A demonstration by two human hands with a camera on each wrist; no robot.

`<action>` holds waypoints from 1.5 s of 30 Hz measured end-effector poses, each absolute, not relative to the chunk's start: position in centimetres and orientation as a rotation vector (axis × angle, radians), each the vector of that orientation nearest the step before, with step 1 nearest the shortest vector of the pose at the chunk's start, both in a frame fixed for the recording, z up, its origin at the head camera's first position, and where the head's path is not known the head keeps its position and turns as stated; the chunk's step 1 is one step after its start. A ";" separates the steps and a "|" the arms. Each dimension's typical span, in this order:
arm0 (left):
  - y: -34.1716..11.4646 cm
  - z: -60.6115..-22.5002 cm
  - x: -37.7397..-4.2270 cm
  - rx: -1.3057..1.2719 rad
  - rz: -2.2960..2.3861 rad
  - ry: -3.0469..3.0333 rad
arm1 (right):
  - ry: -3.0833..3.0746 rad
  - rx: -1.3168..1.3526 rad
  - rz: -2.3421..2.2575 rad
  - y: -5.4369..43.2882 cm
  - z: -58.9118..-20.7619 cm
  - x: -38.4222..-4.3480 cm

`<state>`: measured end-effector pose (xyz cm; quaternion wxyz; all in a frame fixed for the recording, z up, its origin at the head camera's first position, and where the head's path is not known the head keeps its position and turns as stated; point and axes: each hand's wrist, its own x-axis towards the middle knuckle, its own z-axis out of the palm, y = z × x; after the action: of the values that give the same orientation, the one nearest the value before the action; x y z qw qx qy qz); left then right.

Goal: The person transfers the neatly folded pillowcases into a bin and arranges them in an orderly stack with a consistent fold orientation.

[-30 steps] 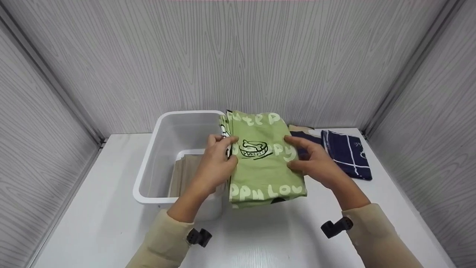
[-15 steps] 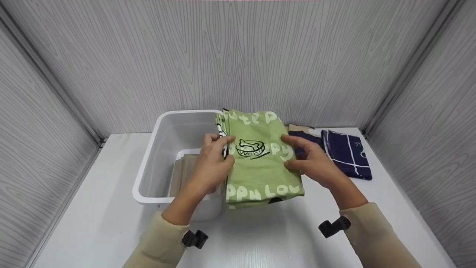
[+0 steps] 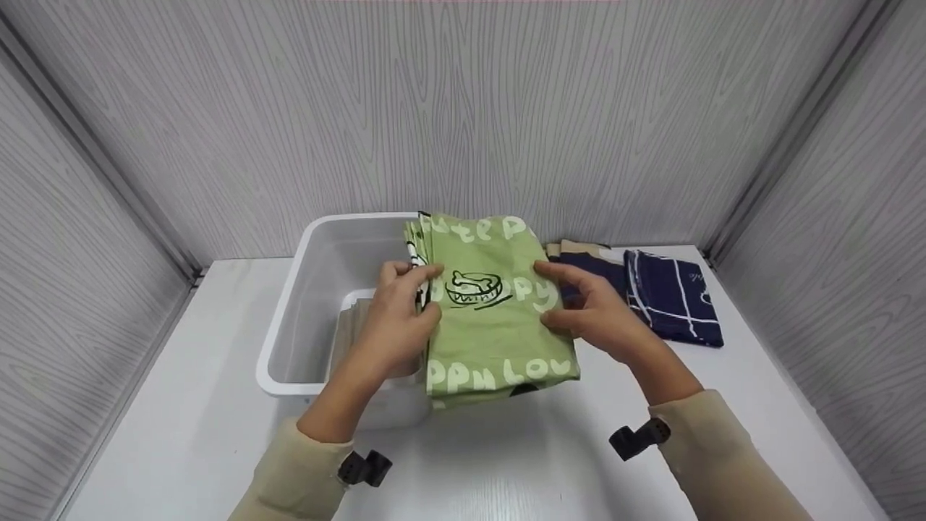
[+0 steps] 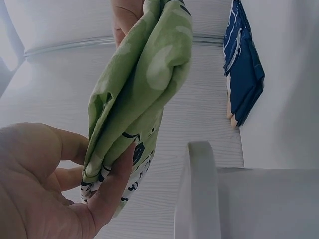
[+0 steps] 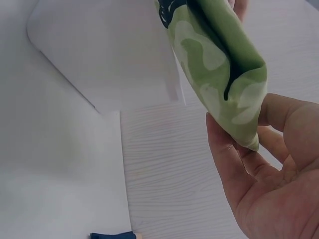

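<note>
Both hands hold up a folded green cloth [image 3: 492, 333] with pale lettering and a black drawing of a bone in a bowl. In the head view it hangs over the right rim of a white plastic bin [image 3: 286, 318]. My left hand [image 3: 394, 318] pinches its left edge between thumb and fingers. At the opposite edge my right hand [image 3: 597, 311] pinches it the same way. The left wrist view shows the thick fold of the green cloth [image 4: 134, 89] between thumb and fingers. Inside the bin stand folded beige cloths [image 3: 369, 318], partly hidden by the left hand.
Right of the bin, a folded navy cloth [image 3: 673, 297] with white lines lies on the white table [image 3: 506, 463]. Beside it is a navy and beige cloth [image 3: 593, 260], partly covered by the green one. Grey wood-grain panels [image 3: 463, 108] enclose the back and sides.
Both hands have shifted a little to the left, carrying the green cloth with them toward the bin. More of the navy and beige cloth shows behind it.
</note>
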<state>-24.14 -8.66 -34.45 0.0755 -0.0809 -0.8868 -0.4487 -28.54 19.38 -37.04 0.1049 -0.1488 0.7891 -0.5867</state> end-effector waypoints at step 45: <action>-13.7 -33.9 -23.9 -0.185 -1.320 -2.702 | 2.295 -0.518 -1.708 14.0 -36.5 -29.2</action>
<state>-23.89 -13.65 -33.89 0.0644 -0.0611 -0.8950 -0.4372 -29.18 14.03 -36.50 0.1170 -0.1768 0.7839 -0.5835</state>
